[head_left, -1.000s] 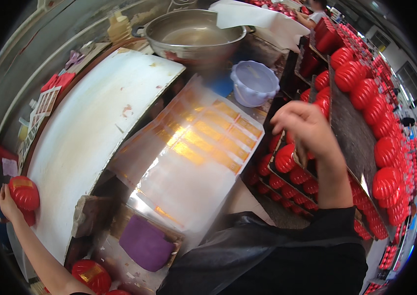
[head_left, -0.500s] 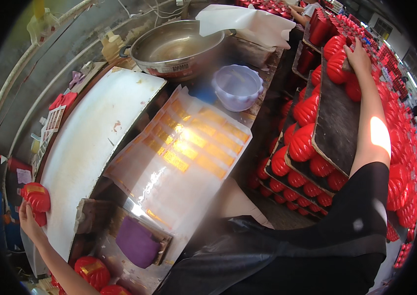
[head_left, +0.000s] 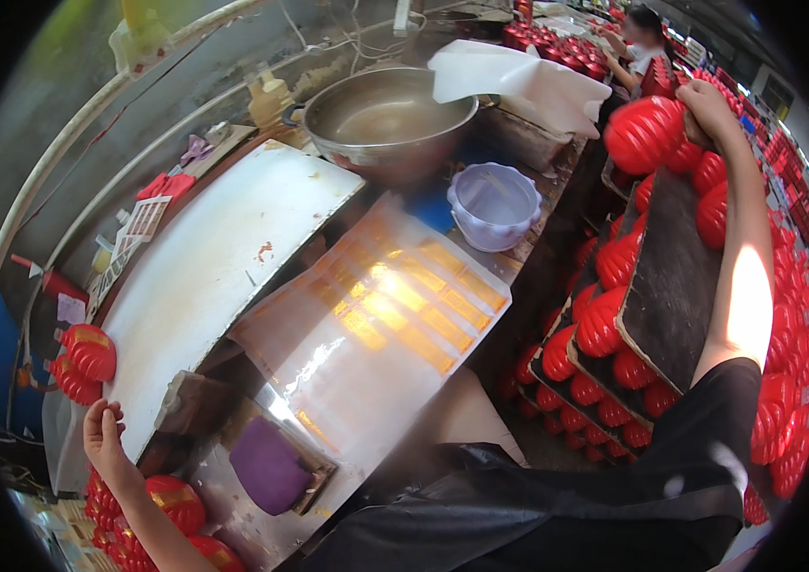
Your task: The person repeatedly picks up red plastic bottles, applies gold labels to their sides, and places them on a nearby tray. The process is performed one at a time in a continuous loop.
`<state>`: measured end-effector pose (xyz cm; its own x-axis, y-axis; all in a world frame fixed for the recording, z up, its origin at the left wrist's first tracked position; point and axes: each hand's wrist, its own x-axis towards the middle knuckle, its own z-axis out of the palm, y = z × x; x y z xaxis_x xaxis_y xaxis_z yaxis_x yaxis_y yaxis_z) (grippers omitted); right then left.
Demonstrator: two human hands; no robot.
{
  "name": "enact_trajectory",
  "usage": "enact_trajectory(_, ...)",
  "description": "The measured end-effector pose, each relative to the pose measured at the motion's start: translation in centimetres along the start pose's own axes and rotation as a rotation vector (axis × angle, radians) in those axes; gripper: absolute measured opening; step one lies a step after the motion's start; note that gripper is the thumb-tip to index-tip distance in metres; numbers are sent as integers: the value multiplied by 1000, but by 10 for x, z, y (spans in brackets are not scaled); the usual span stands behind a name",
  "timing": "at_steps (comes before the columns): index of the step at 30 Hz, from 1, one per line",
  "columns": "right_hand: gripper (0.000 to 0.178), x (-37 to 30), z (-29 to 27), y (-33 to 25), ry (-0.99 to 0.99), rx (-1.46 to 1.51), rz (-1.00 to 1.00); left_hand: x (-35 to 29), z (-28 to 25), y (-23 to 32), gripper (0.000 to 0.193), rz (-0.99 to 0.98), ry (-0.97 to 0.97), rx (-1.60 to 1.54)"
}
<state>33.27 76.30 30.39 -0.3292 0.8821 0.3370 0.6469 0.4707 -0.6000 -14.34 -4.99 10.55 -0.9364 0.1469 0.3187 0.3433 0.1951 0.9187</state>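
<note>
High on the right, my right hand (head_left: 706, 110) is closed on a glossy red ribbed lantern-shaped piece (head_left: 645, 135), above the end of a dark board (head_left: 676, 286). More such red pieces line that board's edges. At far left my left hand (head_left: 107, 440) has its fingers loosely bent and holds nothing. Just beyond its fingertips, two red ribbed pieces with gold bands, an upper one (head_left: 90, 351) and a lower one (head_left: 73, 381), sit by the near end of a white panel (head_left: 223, 238). Below that hand lie further red ribbed pieces (head_left: 175, 503).
A translucent sheet with gold stickers (head_left: 395, 305) covers the bench's middle. Behind are a large metal pan (head_left: 390, 143), a lilac bowl (head_left: 493, 214) and white sheeting (head_left: 528, 86). A purple cloth pad (head_left: 269, 467) lies nearer. Stacked boards of red pieces (head_left: 581, 381) stand right; another person (head_left: 641, 48) is beyond.
My left hand has let go of the gold-banded red piece and drawn back toward me. My right hand has lifted a red piece off the board. The view has shifted slightly.
</note>
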Motion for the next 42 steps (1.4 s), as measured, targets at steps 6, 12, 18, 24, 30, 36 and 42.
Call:
enact_trajectory(6, 28, 21, 142, -86, -54, 488, 192, -49, 48, 55, 16, 33, -129, -26)
enact_trajectory(12, 22, 29, 310, -156, -274, 850, 378, -94, 84, 46, 14, -143, -228, -137)
enact_trajectory(18, 38, 70, 445, -153, -32, 419, 184, -120, 66, 12, 15, -303, -274, -98)
enact_trajectory(24, 54, 71, 441, -149, -215, -115, -72, -123, 30, -13, 17, -385, -176, -44)
enact_trajectory(30, 45, 41, 417, -185, -434, -474, -340, -130, 26, -20, 18, -407, -159, -82)
enact_trajectory(36, 23, 34, 421, -190, -513, 157, 0, -145, 33, -22, 20, -405, -180, -129)
enact_trajectory(42, 27, 34, 406, -180, -353, 715, 149, -158, 31, -14, 20, -373, -190, -113)
